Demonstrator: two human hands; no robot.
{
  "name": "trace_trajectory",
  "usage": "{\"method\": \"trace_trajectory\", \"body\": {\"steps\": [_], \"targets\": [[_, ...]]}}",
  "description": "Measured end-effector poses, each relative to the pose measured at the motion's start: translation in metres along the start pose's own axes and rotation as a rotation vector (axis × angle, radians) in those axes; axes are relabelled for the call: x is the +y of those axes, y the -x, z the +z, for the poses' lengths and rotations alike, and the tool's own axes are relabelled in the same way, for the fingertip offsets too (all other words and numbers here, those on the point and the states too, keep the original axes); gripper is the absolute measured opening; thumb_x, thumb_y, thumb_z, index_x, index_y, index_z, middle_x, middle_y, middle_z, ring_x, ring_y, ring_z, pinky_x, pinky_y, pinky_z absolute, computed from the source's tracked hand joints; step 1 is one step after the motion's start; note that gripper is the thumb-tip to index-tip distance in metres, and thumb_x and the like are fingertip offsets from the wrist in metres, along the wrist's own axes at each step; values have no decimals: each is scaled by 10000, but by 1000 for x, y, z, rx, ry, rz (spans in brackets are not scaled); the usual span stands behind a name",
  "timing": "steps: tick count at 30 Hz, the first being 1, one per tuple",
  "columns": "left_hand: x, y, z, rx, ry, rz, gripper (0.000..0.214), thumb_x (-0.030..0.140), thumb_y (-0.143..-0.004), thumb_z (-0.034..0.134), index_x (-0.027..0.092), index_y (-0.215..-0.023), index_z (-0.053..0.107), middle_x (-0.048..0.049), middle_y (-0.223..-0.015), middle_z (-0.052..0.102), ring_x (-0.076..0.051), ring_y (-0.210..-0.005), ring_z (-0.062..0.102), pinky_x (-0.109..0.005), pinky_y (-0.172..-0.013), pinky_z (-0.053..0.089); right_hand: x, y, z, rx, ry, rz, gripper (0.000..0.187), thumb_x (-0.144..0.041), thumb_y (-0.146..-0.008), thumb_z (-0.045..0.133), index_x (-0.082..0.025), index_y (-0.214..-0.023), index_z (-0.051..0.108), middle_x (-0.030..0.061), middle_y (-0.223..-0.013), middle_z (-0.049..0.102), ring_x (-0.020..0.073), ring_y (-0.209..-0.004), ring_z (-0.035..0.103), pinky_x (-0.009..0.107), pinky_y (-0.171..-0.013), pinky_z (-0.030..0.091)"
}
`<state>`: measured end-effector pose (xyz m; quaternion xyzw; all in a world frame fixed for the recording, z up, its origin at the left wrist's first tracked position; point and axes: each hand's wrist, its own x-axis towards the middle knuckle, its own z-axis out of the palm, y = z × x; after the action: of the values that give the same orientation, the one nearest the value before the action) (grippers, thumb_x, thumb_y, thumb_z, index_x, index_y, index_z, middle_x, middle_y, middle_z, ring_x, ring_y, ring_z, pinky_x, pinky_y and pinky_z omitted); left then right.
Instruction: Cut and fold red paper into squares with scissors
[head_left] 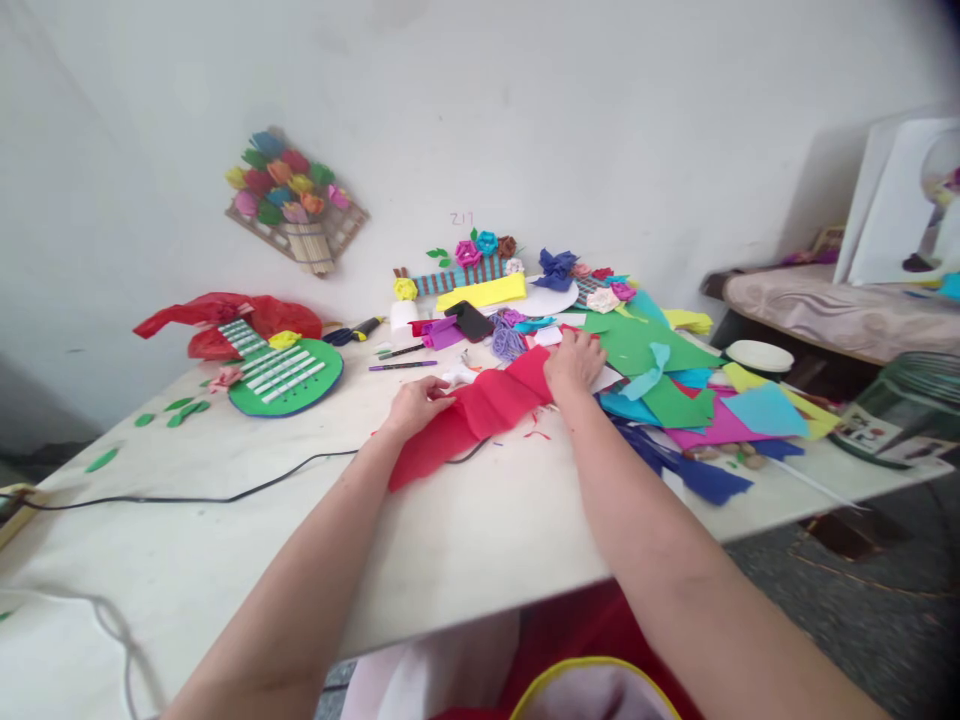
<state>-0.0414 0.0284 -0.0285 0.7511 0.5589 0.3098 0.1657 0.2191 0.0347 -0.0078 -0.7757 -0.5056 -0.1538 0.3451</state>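
Note:
A long strip of red crepe paper lies across the white table. My left hand pinches its near left part, fingers closed on the paper. At the strip's far right end, my right hand presses down with fingers curled, next to a white paper sheet. Small red scraps lie beside the strip.
A heap of coloured paper sheets covers the right side. Paper flowers, a black phone and pens lie at the back. A green woven disc and red plastic bag sit left. A black cable crosses the table.

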Motion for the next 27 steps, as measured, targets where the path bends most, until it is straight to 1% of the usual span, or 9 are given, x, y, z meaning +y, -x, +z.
{"method": "trace_trajectory", "body": {"steps": [1, 3, 6, 8, 11, 14, 21, 24, 27], "targets": [[1, 0, 2, 1, -32, -4, 354, 424, -680, 625, 210, -961, 651, -33, -843, 689, -193, -800, 627, -289, -738, 461, -5, 2, -3, 32, -3, -78, 320, -227, -833, 420, -107, -1086, 576, 190, -1094, 566, 299, -1030, 483, 452, -890, 301], [4, 0, 4, 10, -96, -8, 340, 424, -691, 620, 225, -965, 651, -24, -862, 690, -194, -821, 625, -288, -744, 456, -17, 7, -6, -3, -41, -253, 305, -243, -850, 400, -128, -1059, 589, 164, -1093, 578, 280, -1023, 479, 453, -932, 256], [11, 3, 5, 37, -167, -26, 340, 446, -712, 597, 236, -974, 650, -22, -875, 687, -200, -841, 619, -295, -752, 452, -32, 17, 0, -182, -132, -505, 349, -300, -877, 381, -153, -1139, 558, 130, -1186, 560, 245, -1067, 477, 396, -951, 266], [14, 6, 5, 60, -172, -31, 339, 462, -731, 569, 242, -977, 647, -20, -898, 686, -198, -846, 615, -295, -757, 451, -37, 22, 8, -317, -160, -612, 408, -349, -895, 356, -163, -1225, 507, 107, -1243, 541, 227, -1115, 469, 365, -969, 271], [13, 7, 6, 82, -131, -18, 302, 419, -761, 532, 243, -980, 640, -20, -928, 681, -185, -847, 608, -286, -772, 449, -34, 27, 19, -524, -108, -588, 455, -390, -918, 279, -174, -1264, 481, 108, -1281, 521, 232, -1157, 462, 377, -955, 307], [10, 6, 7, 121, -107, -1, 288, 358, -776, 500, 217, -987, 638, -46, -939, 669, -198, -890, 590, -297, -805, 442, -29, 26, 20, -635, -38, -506, 466, -368, -928, 224, -172, -1218, 533, 130, -1239, 553, 254, -1112, 512, 394, -912, 353], [-1, 1, -4, 215, -222, -184, 322, 311, -790, 448, 211, -1031, 637, -74, -970, 657, -221, -916, 583, -322, -824, 433, -29, 26, 12, -609, -26, -424, 407, -278, -903, 287, -162, -1156, 583, 135, -1173, 593, 262, -1055, 549, 371, -867, 387], [-12, -8, -13, 132, -330, -239, 329, 318, -784, 446, 186, -996, 661, -105, -1003, 657, -262, -1013, 548, -331, -839, 421, -32, 29, 11, -492, -42, -444, 401, -258, -904, 289, -124, -1121, 598, 148, -1164, 589, 252, -1089, 514, 351, -889, 363], [-25, -21, -22, 2, -453, -205, 383, 322, -790, 439, 138, -1053, 648, -131, -1114, 622, -298, -1104, 486, -341, -879, 398, -37, 31, 9, -391, -68, -467, 386, -242, -897, 305, -101, -1095, 605, 149, -1138, 597, 244, -1076, 504, 346, -910, 334]]}}
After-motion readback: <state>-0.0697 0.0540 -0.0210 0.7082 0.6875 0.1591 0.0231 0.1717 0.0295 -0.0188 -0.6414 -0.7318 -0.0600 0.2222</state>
